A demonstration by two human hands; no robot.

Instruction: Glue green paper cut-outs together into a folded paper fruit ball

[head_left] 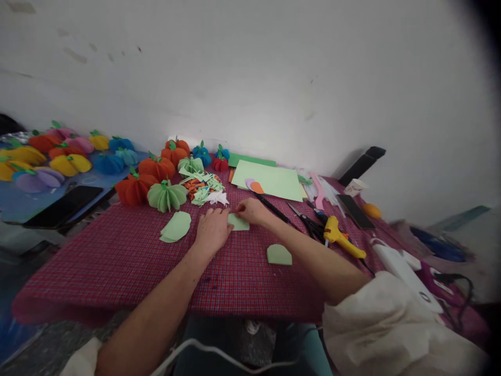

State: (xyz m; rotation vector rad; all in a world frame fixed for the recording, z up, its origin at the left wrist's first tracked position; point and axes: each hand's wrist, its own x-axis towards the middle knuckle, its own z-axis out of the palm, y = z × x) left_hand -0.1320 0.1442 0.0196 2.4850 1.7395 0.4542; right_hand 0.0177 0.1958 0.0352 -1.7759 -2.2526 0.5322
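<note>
A small light green paper piece (pixel 240 223) lies on the table between my hands, apparently folded, with a straight lower edge. My left hand (pixel 213 228) rests palm down at its left end, fingers laid out on the cloth and thumb against the paper. At the far edge, the fingers of my right hand (pixel 251 211) are pinched together on the same piece. To the left is a loose stack of light green rounded cutouts (pixel 176 227). Nearer me on the right sits a stack of folded light green half-rounds (pixel 279 255).
Paper pumpkins (pixel 167 196) in several colours stand at the back left, beside paper scraps (pixel 201 187). Light green sheets (pixel 270 177) lie behind my hands. Scissors (pixel 307 222), a yellow glue gun (pixel 342 237), a phone (pixel 356 211) and a paper cup (pixel 355 186) are on the right.
</note>
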